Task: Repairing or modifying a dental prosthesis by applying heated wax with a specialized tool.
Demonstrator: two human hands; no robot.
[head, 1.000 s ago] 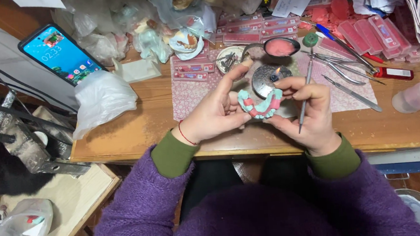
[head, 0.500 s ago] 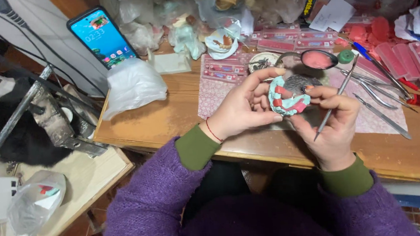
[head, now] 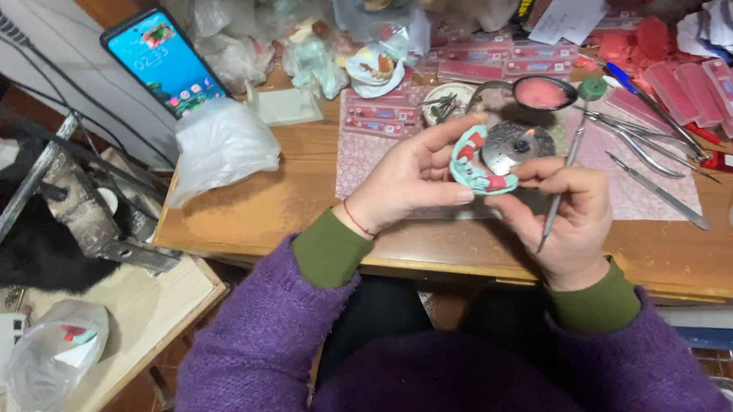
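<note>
One phone (head: 169, 63), screen glowing, is leaning at far left; one crinkled plastic bag (head: 218, 147) is lying on the wooden surface (head: 288, 194). Left hand (head: 412, 177) is pinching a teal-and-red dental model (head: 475, 164), round and glossy, held just above the surface. Right hand (head: 569, 218) is steadying its underside while gripping one thin metal tool (head: 566, 170). Several steel pliers (head: 646, 139) are lying at right, beside pink wax blocks (head: 702, 88).

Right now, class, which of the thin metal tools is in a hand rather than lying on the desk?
The green-topped metal tool, pinched in the right hand. The tweezers and other metal tools lie untouched on the pink mat.
</note>
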